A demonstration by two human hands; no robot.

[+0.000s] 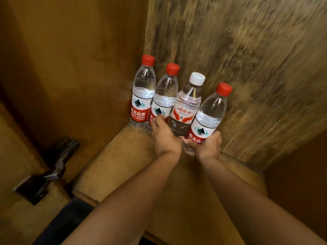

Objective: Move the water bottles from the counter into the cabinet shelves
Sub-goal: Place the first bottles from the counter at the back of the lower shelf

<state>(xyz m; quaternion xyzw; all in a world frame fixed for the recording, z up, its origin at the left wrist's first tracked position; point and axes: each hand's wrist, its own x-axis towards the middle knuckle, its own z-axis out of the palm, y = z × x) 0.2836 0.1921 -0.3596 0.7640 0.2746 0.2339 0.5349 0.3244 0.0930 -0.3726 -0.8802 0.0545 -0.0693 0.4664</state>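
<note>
So that a tight row is kept on the shelf (123, 156), the white-capped bottle (185, 106) is gripped by the left hand (164, 135) and a red-capped bottle (208, 117) by the right hand (207, 145), fingers curled around each.

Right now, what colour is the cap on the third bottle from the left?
White; the cap shows best in the head view.

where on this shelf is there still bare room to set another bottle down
Bare shelf board lies open in front of the leftmost red-capped bottle, out to the front edge. The back corner is crowded: four bottles stand close together in a row, with the left hand and right hand at their bases.
</note>
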